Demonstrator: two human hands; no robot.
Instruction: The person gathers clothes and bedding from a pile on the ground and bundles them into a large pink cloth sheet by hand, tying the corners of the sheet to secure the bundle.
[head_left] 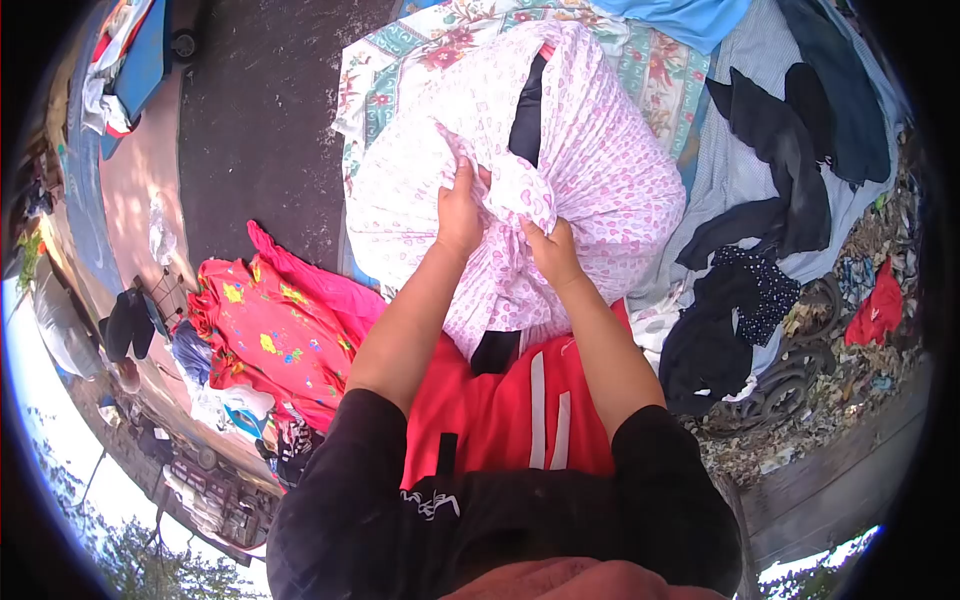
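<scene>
A big round bundle wrapped in white cloth with pink hearts sits in front of me, its fabric gathered in folds toward the middle. My left hand is closed around a gathered part of this cloth, with a loose corner sticking up above the fingers. My right hand pinches the cloth just below a twisted fold at the centre. Dark fabric shows through a gap at the top of the bundle, and more dark material shows at its lower edge.
Under the bundle lies a floral cloth. Black garments are spread at the right, beside ground littered with scraps. A red flowered garment lies at the left, near a dark mat. A blue cloth is at the top.
</scene>
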